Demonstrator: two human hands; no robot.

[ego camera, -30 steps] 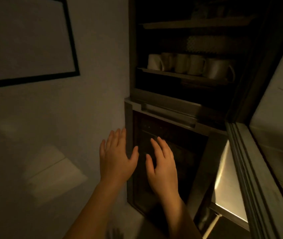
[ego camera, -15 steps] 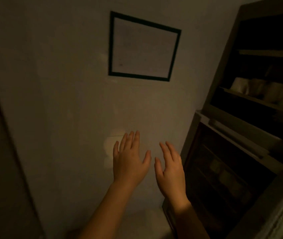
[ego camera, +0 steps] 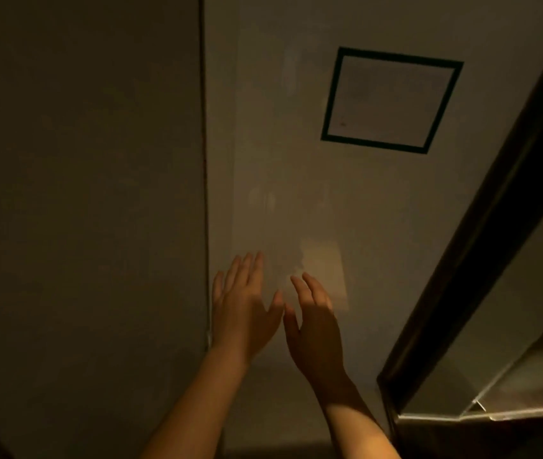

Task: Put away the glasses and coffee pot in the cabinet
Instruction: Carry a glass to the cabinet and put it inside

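Both hands are raised side by side before a dim wall [ego camera: 296, 193], thumbs nearly touching. The left hand [ego camera: 242, 304] is held flat with fingers spread and nothing gripped; the right hand [ego camera: 316, 321] likewise. A dark-framed picture [ego camera: 391, 99] is hung above. Only the cabinet [ego camera: 495, 226] edge is seen, at right; glasses and coffee pot cannot be seen.

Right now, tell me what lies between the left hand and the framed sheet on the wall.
Only bare wall shows between the left hand and the framed sheet in the head view.
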